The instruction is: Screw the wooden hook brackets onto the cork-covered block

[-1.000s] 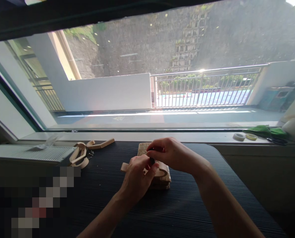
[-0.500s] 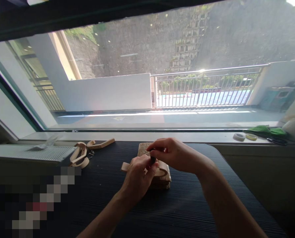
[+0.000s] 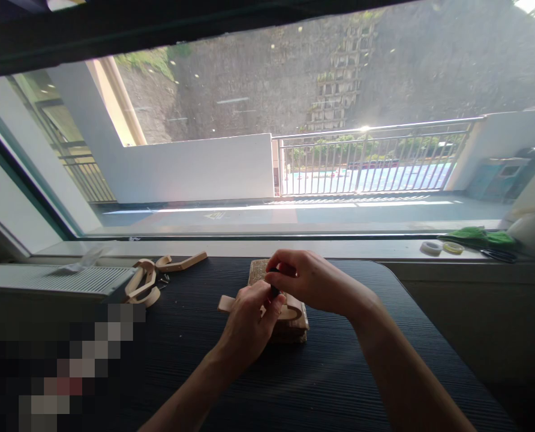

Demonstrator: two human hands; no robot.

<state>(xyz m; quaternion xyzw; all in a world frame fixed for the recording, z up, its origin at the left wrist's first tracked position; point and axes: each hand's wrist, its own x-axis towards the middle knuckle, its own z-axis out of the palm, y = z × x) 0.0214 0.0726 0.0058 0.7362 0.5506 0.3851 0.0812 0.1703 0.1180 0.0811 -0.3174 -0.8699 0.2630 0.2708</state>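
A short dark tool handle (image 3: 274,290), like a stubby screwdriver's, stands nearly upright over a pale curved wooden piece (image 3: 225,303). My right hand (image 3: 306,277) pinches it from above, fingers curled and closed. From the left, my left hand (image 3: 254,312) presses on the wooden piece, with thumb and forefinger closed around the handle's lower end. The wooden piece lies across a stack of rough wood boards (image 3: 292,334) on the dark table (image 3: 321,384). The tool's tip is hidden behind my left fingers.
Pale wooden hook-shaped pieces (image 3: 184,262) lie at the table's back left, beside small metal screws (image 3: 164,279). A white vented unit (image 3: 47,281) stands left of the table. Tape rolls (image 3: 431,248) and a green cloth (image 3: 481,237) rest on the sill at right.
The whole view has shifted slightly. My right hand and wrist have turned a little around the dark handle; my left hand keeps its place on the wooden piece.
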